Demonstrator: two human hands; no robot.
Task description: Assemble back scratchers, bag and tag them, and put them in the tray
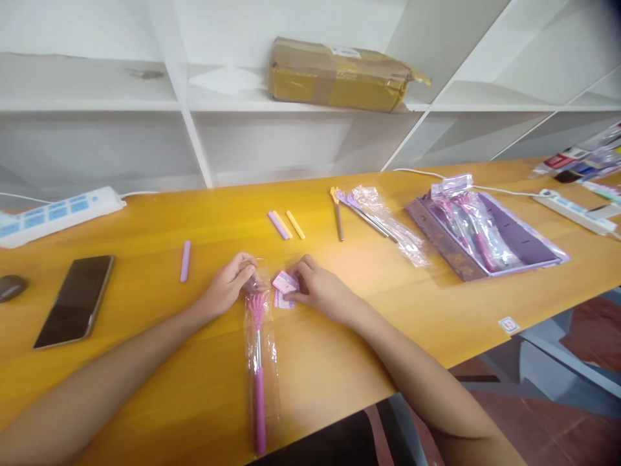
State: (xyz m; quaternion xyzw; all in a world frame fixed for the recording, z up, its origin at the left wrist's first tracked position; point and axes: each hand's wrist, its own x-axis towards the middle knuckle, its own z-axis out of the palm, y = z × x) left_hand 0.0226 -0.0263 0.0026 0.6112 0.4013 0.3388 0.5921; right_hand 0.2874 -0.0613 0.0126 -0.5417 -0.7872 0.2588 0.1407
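The left hand (229,285) pinches the far end of the clear bag (270,353); the pink back scratcher (260,408) inside lies on the near side of this hand, its long axis far to near. Just right of the bag, the right hand (320,291) grasps small pink cards (285,282).

A pink back scratcher (259,382) with a claw-shaped head, silver rod and long, darker pink handle lies straight inside a clear, crinkled plastic sleeve (273,378), claw at the far end, handle nearest the camera; just right of the sleeve's far end, small pink patterned cards (284,283) overlap askew
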